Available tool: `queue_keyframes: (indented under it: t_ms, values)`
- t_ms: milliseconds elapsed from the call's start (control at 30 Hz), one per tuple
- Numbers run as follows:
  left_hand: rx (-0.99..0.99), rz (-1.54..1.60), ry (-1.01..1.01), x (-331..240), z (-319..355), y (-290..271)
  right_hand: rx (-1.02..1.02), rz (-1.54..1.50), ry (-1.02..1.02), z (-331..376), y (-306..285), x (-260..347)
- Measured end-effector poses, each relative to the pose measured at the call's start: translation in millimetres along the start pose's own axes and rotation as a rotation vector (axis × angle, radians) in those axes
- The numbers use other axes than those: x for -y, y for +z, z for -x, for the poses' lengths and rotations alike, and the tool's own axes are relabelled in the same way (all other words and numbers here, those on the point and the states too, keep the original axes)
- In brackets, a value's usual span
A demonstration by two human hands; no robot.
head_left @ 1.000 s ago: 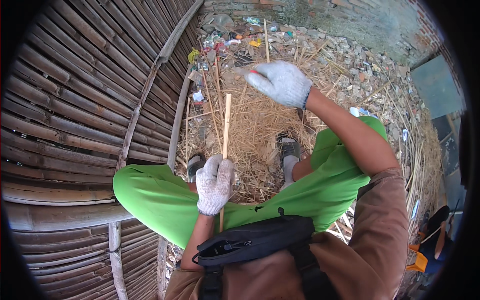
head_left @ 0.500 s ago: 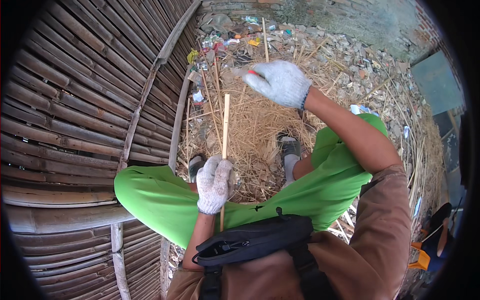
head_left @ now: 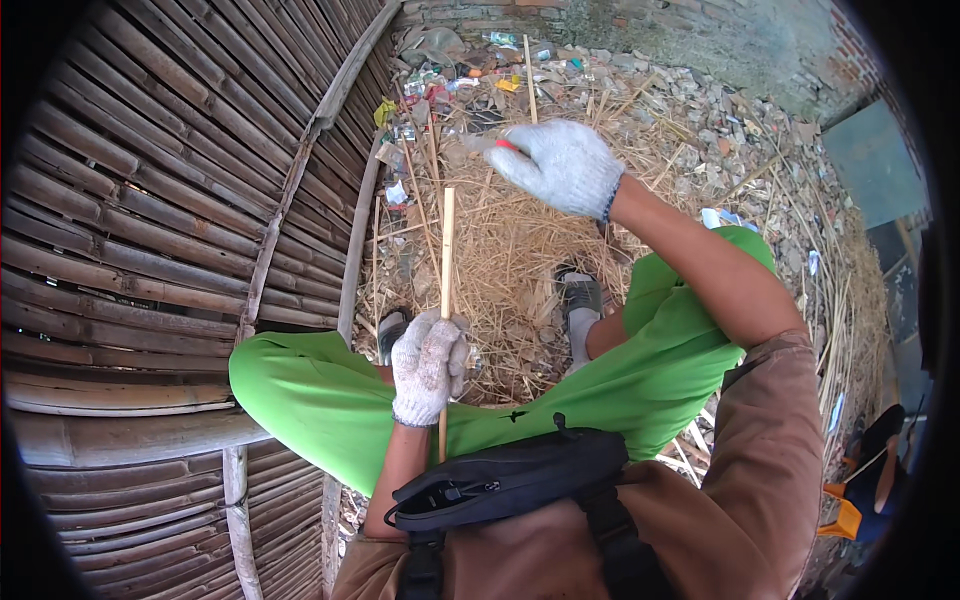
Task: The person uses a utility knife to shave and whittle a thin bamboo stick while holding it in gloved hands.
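Observation:
My left hand (head_left: 424, 368), in a whitish knitted glove with brown smudges, is closed around a slim, pale bamboo strip (head_left: 447, 245). The strip stands lengthwise away from me, and its lower end passes below the hand over my green trousers. Farther ahead and to the right, my right hand (head_left: 568, 168), gloved in cleaner white, grips a knife (head_left: 506, 145). A bit of red handle shows at the fingers, and the greyish blade points left, faint against the ground. Knife and strip are apart.
A bamboo slat wall (head_left: 150, 220) rises along the left. Straw and shavings (head_left: 525, 260) cover the ground between my feet. Another bamboo strip (head_left: 531, 85) lies farther off, near scattered litter and a brick wall (head_left: 690, 45). Loose strips (head_left: 840, 300) lie at right.
The bamboo strip has turned a little in my left hand, its top tipping slightly left and its visible face narrowing. The right hand with the knife has barely moved.

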State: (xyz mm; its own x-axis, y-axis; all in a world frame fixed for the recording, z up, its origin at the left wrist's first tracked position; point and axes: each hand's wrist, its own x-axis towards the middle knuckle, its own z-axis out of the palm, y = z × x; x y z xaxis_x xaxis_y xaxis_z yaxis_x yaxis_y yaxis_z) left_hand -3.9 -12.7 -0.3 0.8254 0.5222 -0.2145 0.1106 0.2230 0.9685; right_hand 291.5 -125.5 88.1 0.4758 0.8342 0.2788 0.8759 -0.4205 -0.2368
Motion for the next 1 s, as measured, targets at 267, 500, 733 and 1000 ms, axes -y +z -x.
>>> queue_keyframes:
  t_ms: [267, 500, 733, 1000]
  values:
    - [0.125, 0.260, 0.013, 10.2, -4.1, -17.6, 0.191, -0.060, -0.203, 25.2, 12.6, 52.7]
    - [0.206, 0.319, 0.038, 8.2, 4.6, -10.9, -0.051, 0.061, 0.050, -19.4, -13.6, -9.3]
    - [0.145, 0.330, 0.020, 14.0, -5.2, -18.8, 0.180, -0.047, -0.199, 29.0, 4.8, 63.1]
    - [0.189, 0.220, 0.004, 12.3, 5.2, -8.6, 0.036, 0.082, 0.066, -16.6, -11.6, -5.7]
